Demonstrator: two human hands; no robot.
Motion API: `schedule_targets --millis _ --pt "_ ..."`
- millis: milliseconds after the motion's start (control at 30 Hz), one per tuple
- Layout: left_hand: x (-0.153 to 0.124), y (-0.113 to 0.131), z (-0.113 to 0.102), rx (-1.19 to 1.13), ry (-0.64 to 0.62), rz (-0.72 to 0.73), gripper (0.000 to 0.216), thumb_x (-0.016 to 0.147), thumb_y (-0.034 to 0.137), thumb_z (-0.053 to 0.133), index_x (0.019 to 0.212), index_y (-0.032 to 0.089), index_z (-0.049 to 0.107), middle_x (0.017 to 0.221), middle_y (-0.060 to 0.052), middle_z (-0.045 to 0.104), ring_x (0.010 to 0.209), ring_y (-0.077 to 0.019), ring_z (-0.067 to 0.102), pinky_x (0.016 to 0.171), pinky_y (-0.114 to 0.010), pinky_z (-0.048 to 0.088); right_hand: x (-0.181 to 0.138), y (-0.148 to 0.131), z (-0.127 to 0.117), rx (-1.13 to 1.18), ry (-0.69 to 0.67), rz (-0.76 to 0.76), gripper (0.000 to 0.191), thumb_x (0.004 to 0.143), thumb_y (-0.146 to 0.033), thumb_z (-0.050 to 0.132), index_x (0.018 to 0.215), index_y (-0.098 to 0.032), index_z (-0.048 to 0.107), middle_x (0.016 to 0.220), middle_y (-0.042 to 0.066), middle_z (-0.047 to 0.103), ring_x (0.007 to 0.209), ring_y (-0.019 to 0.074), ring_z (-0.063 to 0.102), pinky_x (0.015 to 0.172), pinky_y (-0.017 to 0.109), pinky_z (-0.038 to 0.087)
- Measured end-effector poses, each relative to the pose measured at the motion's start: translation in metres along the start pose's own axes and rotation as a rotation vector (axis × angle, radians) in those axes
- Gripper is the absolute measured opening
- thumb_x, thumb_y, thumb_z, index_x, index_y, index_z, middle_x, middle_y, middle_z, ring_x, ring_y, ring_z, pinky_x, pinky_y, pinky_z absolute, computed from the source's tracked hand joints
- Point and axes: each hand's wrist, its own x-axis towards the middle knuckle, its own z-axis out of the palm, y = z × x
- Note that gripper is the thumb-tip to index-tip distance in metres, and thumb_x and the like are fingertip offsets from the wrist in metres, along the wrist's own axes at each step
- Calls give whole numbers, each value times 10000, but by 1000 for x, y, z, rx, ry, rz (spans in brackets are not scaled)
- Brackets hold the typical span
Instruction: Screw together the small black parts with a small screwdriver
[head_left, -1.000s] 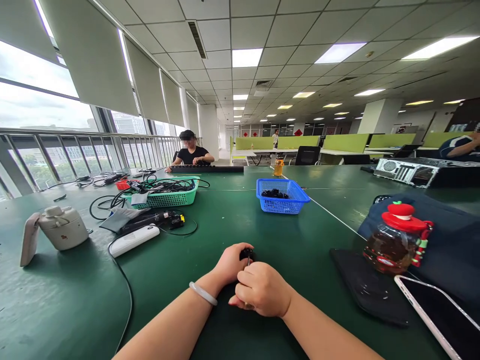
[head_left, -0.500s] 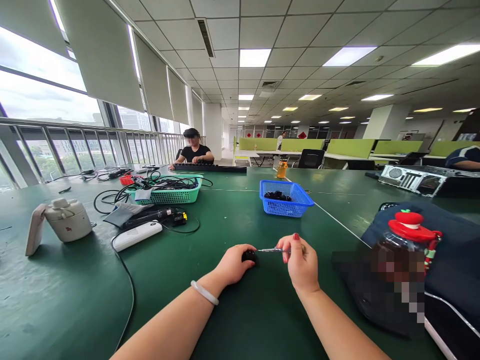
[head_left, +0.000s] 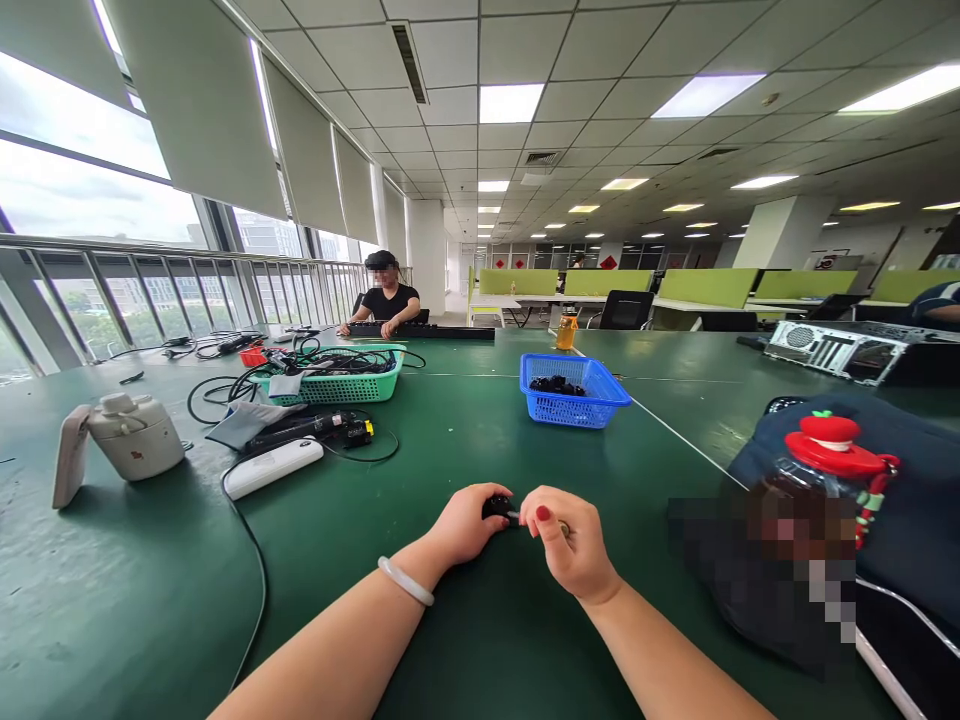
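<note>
My left hand (head_left: 466, 524), wearing a pale bracelet, is closed around a small glossy black rounded object (head_left: 498, 506) on the green table. What kind of object it is, I cannot make out. Close at its right side is my right hand (head_left: 568, 538), fingers curled round a slim metal screwdriver (head_left: 514, 514). Only a short bit of its shaft shows between the hands, at the black object's right edge; the fingers hide most of it. Beyond the hands stands a blue plastic basket (head_left: 576, 408) with several small black pieces (head_left: 557, 386) inside.
To the left lie a green basket (head_left: 367, 388) heaped with black cables, a white power bank (head_left: 276, 468) and a cream bottle (head_left: 137, 440). At right are a red-lidded jar (head_left: 834, 455) and a metal computer case (head_left: 832, 350). A person (head_left: 388, 300) sits across the table.
My right hand has moved left with the screwdriver, bringing it up to the black object. My left hand has stayed almost in place, still gripping that object.
</note>
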Motion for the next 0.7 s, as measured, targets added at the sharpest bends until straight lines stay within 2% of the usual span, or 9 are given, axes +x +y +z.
schedule_targets --millis 200,300,400,533,700 --pt "-1 5 -2 -6 -4 -23 390 711 135 592 1088 198 672 1115 -47 703 1032 -217 628 961 -327 461 -3 -7 16 -263 -252 -338 542 1008 -406 272 544 -212 473 534 2 450 504 141 403 507 287 304" --pt "-2 7 -3 2 -5 -28 394 718 124 563 1091 204 665 1103 -38 704 1019 -206 628 957 -323 465 -6 -6 26 -394 -284 -464 591 1013 -428 266 519 -204 500 536 4 443 495 139 372 503 298 270" --pt "-2 6 -3 -5 -3 -26 386 733 125 545 1091 209 661 1090 -32 706 998 -201 632 937 -321 477 -8 -5 29 -448 -296 -515 596 1015 -424 287 508 -202 507 529 3 443 499 138 381 504 299 273" --pt "-2 4 -2 -9 7 -13 411 726 125 560 1120 211 640 1099 -34 701 997 -195 631 931 -314 478 -6 -5 22 -444 -255 -475 560 1016 -418 323 536 -203 515 538 2 479 502 132 414 509 291 291" --pt "-1 3 -2 -34 9 -31 519 714 135 620 1226 207 578 1217 -67 657 1104 -224 601 993 -341 443 -1 -2 8 -254 -69 -227 454 1007 -368 376 623 -204 553 609 26 589 566 143 544 554 266 403"
